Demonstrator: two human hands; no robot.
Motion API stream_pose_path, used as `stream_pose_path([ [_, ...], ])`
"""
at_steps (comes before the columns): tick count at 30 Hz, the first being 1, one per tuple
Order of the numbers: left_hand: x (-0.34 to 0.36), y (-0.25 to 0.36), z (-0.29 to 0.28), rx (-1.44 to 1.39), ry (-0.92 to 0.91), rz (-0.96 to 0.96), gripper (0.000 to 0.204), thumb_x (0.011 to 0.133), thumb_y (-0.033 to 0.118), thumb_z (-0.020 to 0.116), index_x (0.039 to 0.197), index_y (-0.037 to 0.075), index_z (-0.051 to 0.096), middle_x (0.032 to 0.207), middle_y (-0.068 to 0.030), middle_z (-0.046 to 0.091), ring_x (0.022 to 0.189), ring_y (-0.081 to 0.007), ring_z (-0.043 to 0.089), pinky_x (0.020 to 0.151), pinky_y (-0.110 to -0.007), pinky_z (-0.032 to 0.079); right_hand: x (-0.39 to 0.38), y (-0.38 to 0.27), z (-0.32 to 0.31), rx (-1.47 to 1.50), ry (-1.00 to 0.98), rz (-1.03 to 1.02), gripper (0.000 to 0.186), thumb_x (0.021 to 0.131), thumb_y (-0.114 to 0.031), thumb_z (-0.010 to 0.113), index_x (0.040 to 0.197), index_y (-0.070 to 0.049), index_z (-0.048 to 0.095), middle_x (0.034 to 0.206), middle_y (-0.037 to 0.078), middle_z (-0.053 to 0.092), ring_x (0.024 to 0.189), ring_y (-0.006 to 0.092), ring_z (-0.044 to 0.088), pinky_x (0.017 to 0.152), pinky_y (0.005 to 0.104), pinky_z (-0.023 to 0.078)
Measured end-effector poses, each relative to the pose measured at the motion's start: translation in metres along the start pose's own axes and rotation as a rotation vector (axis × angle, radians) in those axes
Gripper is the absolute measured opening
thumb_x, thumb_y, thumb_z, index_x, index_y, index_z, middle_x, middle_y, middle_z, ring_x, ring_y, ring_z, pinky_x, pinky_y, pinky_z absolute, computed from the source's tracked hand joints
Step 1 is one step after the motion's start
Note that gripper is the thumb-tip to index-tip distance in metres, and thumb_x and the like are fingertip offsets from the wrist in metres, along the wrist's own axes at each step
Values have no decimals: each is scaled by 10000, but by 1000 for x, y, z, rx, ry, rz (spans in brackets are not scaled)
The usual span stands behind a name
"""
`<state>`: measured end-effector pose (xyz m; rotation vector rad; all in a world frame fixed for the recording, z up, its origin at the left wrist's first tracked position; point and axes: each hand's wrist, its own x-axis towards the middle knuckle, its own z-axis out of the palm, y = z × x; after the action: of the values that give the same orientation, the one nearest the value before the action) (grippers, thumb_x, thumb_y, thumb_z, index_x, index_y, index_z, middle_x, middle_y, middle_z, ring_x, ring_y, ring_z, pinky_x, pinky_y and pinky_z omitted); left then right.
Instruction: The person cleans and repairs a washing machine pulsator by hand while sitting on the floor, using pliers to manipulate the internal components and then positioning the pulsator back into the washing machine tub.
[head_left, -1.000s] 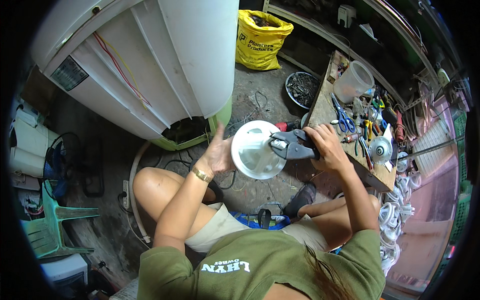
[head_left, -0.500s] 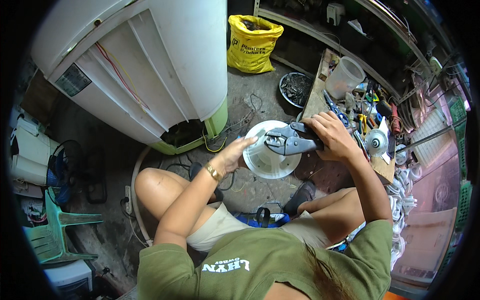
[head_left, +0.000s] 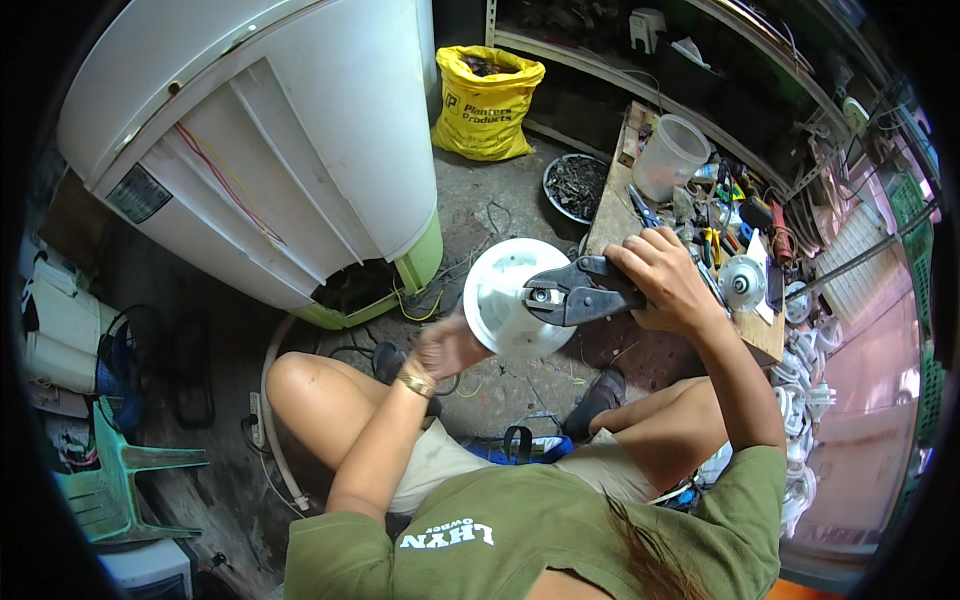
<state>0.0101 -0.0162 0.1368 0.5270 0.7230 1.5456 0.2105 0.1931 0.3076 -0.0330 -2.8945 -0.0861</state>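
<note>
My right hand (head_left: 662, 275) is wrapped round the handles of black pliers (head_left: 575, 292) with a broad, flat head. The pliers' jaws lie over the middle of a white, round plastic part (head_left: 490, 290) with a wide flange, and a small shiny metal piece (head_left: 542, 296) shows at their tip. The part is held up in front of my knees. My left hand (head_left: 448, 348), with a gold watch (head_left: 415, 382) at the wrist, is at the part's lower left rim. It is smeared by motion, and its fingers are partly hidden behind the flange.
A large white machine casing (head_left: 330, 150) on a green base stands front left. Beyond are a yellow sack (head_left: 487, 120) and a basin (head_left: 575, 187) of dark scraps. The wooden bench (head_left: 612, 215) at right carries tools and a clear bucket (head_left: 672, 158). A green chair (head_left: 105, 475) stands at left.
My left hand has shifted down along the part's rim and is blurred. The white part has tilted and moved slightly left with the pliers. My right hand keeps hold of the handles.
</note>
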Motion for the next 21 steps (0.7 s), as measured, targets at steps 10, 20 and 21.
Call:
stream_pose_path([
  [10, 25, 19, -3, 244, 99, -176, 653, 940, 447, 543, 1421, 52, 349, 1312, -123, 533, 1168, -228, 559, 920, -393, 518, -5, 13, 15, 123, 74, -45, 631, 489, -96, 681, 1103, -42, 545, 959, 89, 576, 921, 286, 547, 823, 362, 403],
  [20, 49, 16, -14, 251, 4, -158, 509, 958, 406, 530, 1285, 16, 512, 1202, -107, 611, 1103, -182, 588, 982, -354, 451, 2, 16, 32, 85, -87, -90, 716, 446, -132, 732, 1129, -75, 524, 944, 71, 559, 930, 258, 550, 835, 358, 392],
  [21, 42, 2, -7, 152, 124, -33, 502, 949, 359, 565, 1332, 51, 466, 1227, -90, 586, 1116, -171, 562, 961, -337, 450, -9, 26, 40, 108, -48, -15, 709, 451, -135, 733, 1126, -75, 525, 948, 73, 561, 932, 261, 552, 838, 360, 392],
])
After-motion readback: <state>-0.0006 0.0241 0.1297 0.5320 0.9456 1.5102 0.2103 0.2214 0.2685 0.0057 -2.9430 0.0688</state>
